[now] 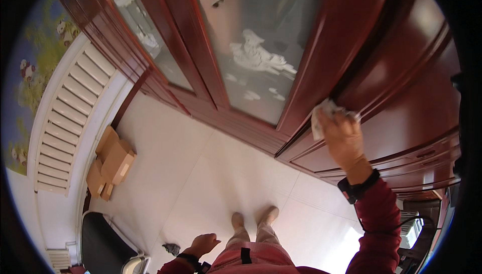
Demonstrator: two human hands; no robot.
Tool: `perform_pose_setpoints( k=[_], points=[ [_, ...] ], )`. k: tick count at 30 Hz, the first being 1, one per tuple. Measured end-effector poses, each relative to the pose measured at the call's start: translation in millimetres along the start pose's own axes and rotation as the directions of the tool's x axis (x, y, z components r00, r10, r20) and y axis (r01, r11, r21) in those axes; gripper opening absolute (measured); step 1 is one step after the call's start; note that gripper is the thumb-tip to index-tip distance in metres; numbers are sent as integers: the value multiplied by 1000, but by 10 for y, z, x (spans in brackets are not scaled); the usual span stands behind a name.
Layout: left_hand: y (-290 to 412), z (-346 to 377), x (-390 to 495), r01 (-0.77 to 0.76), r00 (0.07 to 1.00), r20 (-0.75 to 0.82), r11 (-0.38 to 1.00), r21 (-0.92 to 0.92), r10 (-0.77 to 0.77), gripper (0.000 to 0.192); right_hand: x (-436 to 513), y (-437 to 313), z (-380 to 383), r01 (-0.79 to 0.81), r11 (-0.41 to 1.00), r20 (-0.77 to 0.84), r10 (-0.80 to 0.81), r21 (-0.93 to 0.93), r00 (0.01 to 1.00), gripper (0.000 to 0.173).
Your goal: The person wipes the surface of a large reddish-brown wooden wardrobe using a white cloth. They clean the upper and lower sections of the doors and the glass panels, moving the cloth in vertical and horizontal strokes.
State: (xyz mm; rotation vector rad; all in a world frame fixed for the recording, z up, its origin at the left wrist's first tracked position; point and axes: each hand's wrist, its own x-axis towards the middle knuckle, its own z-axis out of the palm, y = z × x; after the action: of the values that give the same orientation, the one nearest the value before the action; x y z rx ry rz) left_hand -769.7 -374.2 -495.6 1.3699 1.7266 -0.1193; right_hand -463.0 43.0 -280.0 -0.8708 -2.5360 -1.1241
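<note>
My right hand presses a whitish cloth against the dark red wooden wardrobe. The cloth is bunched under the fingers, at the edge between the glass-panelled door and the plain wooden panels on the right. A frosted white bird pattern decorates the glass panel of that door. Low beside my body hangs my left hand, its fingers curled in, touching nothing that I can see. Black bands circle both wrists.
Pale floor tiles lie underfoot. An opened cardboard box rests by the left wall, below a white slatted radiator cover. A black-seated chair stands at lower left, near a small dark crumpled item on the floor.
</note>
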Motion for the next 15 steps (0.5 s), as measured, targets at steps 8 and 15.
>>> perform_pose_setpoints(
  k=[8,15],
  points=[
    [-151,-528,87,-10,998,-59,994,105,16,42,637,1196,-1067,-326,868,-381,465,375,799,38],
    [436,-957,402,-203,966,-145,975,93,215,43,-191,141,41,-94,987,-153,114,133,982,41]
  ],
)
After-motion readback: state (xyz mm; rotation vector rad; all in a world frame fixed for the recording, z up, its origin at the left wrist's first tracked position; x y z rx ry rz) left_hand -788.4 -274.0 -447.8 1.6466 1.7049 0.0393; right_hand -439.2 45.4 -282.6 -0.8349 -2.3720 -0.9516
